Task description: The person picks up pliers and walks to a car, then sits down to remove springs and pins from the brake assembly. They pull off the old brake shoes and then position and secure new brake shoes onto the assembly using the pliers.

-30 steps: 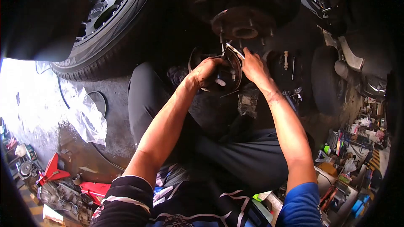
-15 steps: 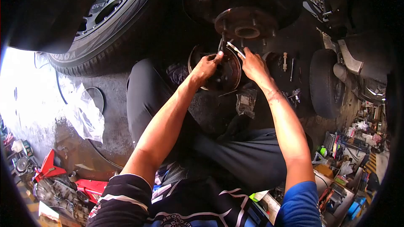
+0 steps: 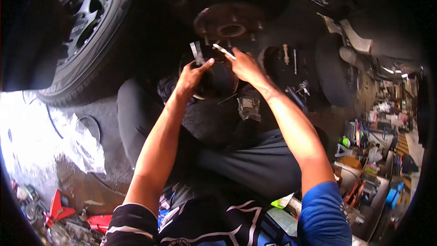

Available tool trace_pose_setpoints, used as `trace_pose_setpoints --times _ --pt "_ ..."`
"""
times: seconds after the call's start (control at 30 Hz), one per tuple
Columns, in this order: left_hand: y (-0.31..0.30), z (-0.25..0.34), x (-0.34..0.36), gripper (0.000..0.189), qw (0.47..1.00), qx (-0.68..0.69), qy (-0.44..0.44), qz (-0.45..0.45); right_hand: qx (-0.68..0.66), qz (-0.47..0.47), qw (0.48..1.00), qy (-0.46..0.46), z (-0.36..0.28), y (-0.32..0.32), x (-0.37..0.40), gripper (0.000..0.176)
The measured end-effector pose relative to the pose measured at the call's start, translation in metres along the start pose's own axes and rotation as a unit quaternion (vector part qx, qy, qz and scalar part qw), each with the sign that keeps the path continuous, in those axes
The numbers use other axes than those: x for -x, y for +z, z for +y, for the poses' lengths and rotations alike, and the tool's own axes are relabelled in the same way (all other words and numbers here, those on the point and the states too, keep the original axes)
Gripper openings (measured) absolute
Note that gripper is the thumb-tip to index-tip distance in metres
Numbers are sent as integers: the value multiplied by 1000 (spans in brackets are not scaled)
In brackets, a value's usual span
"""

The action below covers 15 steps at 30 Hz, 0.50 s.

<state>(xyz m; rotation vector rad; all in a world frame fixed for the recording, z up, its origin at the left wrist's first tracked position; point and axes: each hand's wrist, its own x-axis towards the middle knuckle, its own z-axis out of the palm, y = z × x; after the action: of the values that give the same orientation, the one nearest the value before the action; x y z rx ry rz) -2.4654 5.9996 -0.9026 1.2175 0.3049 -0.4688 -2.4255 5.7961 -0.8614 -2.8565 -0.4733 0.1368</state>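
My left hand (image 3: 192, 75) is closed round a small metal part (image 3: 196, 51) that sticks up past the fingers, its exact shape blurred. To the right, my right hand (image 3: 246, 66) grips a slim silver tool (image 3: 224, 51) pointing up and left. Both hands are over a round drum-like part (image 3: 223, 79), mostly in shadow. Just above them hangs a rusty hub with studs (image 3: 214, 22). A small clear packet (image 3: 249, 108) lies below the drum part.
A wheel with a tyre (image 3: 109, 32) stands at upper left. A bolt (image 3: 286, 54) and a thin rod (image 3: 295, 61) lie to the right, near small metal parts (image 3: 299, 90). Clear plastic (image 3: 84, 143) is on the left floor. Cluttered shelves (image 3: 373, 173) fill the lower right.
The view has shifted, so most things sit further left. My hands have moved apart, and the metal part in my left hand now stands clear of the silver tool.
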Motion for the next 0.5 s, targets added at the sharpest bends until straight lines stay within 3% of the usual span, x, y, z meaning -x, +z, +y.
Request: trace_pose_setpoints --times 0.03,0.13,0.17,0.23,0.27,0.33,0.4,0.47,0.5 --pt "-1 -6 -5 51 1000 0 -8 -1 45 56 995 -76 27 27 -6 33" --pt "-11 -28 -23 27 999 33 -31 -14 103 109 976 -157 44 44 -7 45" --pt "-19 -38 -29 21 998 -49 29 -13 108 93 977 -161 49 46 -7 45" --pt "-22 -37 -31 13 999 29 -17 -14 116 93 976 -161 39 34 -5 38" --pt "-21 -33 -33 12 975 185 -123 -16 111 87 978 -150 33 28 -3 34" --pt "-13 -30 -18 14 988 149 -32 -27 104 75 983 -129 28 23 -1 28" --pt "-5 -19 -13 18 959 243 -146 6 106 71 982 -141 35 30 -5 22" --pt "-13 -38 -27 17 963 238 -125 -10 111 72 981 -143 20 12 2 22" --pt "-14 -39 -30 16 962 239 -126 -16 52 36 995 -71 20 15 -3 20"
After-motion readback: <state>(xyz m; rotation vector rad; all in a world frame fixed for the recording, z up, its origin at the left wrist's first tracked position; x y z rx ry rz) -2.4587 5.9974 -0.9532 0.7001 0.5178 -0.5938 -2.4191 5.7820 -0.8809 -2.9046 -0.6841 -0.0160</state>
